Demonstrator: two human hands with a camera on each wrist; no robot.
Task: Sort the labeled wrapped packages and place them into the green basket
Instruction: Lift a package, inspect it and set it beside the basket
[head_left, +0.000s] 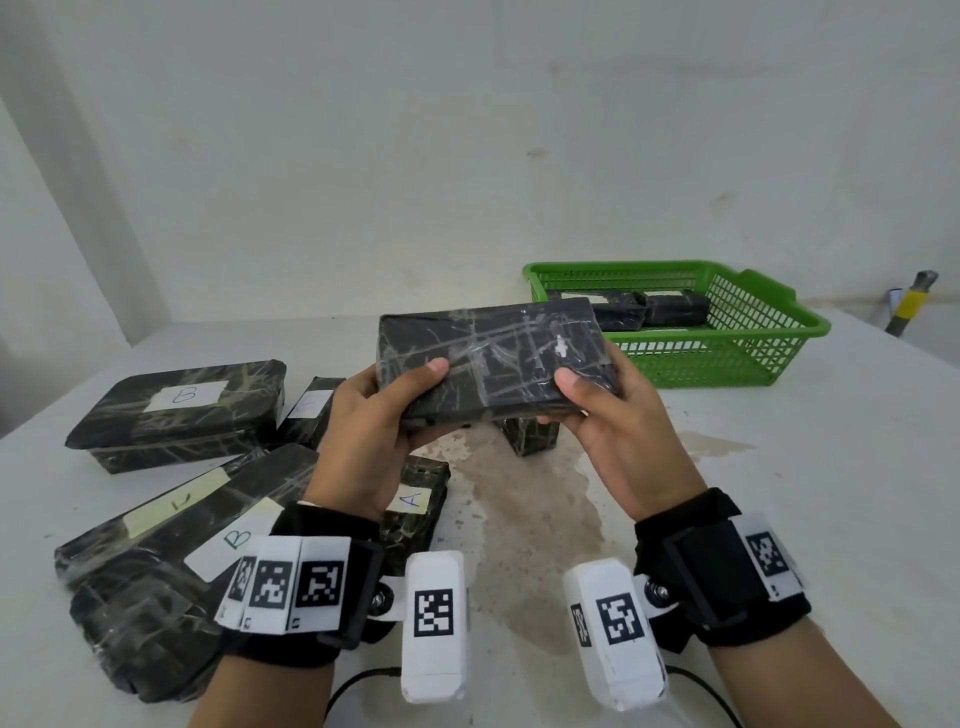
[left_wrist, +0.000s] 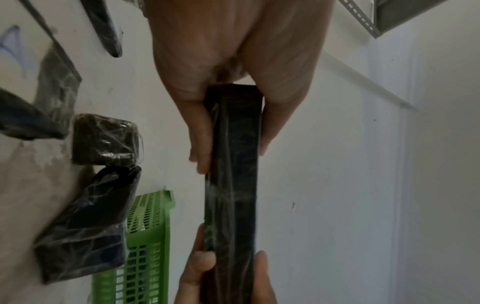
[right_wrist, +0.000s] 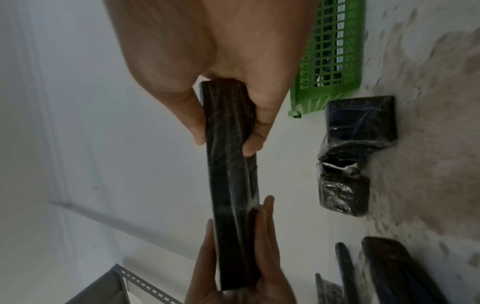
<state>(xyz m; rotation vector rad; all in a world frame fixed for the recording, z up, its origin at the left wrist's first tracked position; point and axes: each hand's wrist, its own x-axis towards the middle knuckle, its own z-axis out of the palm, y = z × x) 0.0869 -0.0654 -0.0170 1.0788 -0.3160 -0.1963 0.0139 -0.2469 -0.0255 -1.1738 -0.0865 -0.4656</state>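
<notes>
1. At far left on the table (head_left: 779, 467) lies a wrapped package labeled B (head_left: 176, 413), flat, label up; nearer you, two long packages lie side by side, one whose label reads like C (head_left: 171, 509) and another marked B (head_left: 156, 597).
2. Just right of those, a package labeled A (head_left: 415, 499) shows past your left wrist, and a small one with a pale label (head_left: 309, 410) sits behind it.
3. Your left hand (head_left: 374, 431) grips the left end of the held package (head_left: 493, 358), thumb on top, fingers curled beneath.
4. You hold that package above the table's middle, well short of the basket; the face turned toward you shows no letter.
5. Your right hand (head_left: 618, 431) clamps the right end the same way, thumb over, fingers under.
6. A small dark package (head_left: 530, 434) stands on the table beneath it.
7. Far right, the green basket (head_left: 727, 364) holds two dark packages (head_left: 649, 309).
</notes>
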